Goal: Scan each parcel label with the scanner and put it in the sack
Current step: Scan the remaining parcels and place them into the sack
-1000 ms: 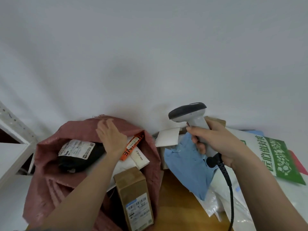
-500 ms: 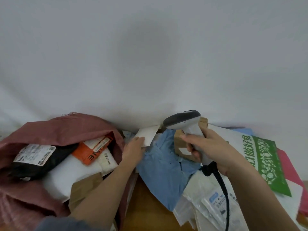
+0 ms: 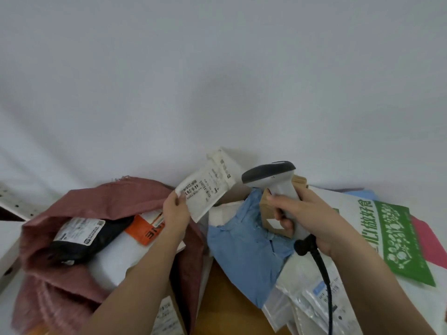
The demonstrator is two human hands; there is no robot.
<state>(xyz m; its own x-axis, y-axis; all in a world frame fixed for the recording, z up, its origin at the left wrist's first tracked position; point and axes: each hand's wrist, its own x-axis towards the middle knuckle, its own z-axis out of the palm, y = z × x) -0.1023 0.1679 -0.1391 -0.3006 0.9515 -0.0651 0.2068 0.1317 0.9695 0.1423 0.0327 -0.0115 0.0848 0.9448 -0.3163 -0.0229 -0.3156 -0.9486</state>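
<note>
My left hand (image 3: 176,210) grips a small white box parcel (image 3: 208,183) by its lower corner and holds it up, its printed label facing me. My right hand (image 3: 303,213) grips the grey-and-white corded scanner (image 3: 273,176), whose dark head points left at the parcel from just beside it. The dusty-red woven sack (image 3: 79,201) lies open at lower left. Inside it are a black bag parcel (image 3: 79,235), an orange-marked white parcel (image 3: 145,228) and a brown box.
A pile of parcels lies at right: a blue bag (image 3: 242,257), a brown box (image 3: 273,218) behind the scanner, a white-and-green sack (image 3: 396,233), a pink packet (image 3: 428,240) and clear bags (image 3: 309,303). A white shelf rail (image 3: 12,204) stands far left. Wooden floor (image 3: 225,308) shows between.
My left hand left the sack, reached to the pile, and now lifts the white box parcel up beside the scanner. My right hand kept the scanner roughly in place.
</note>
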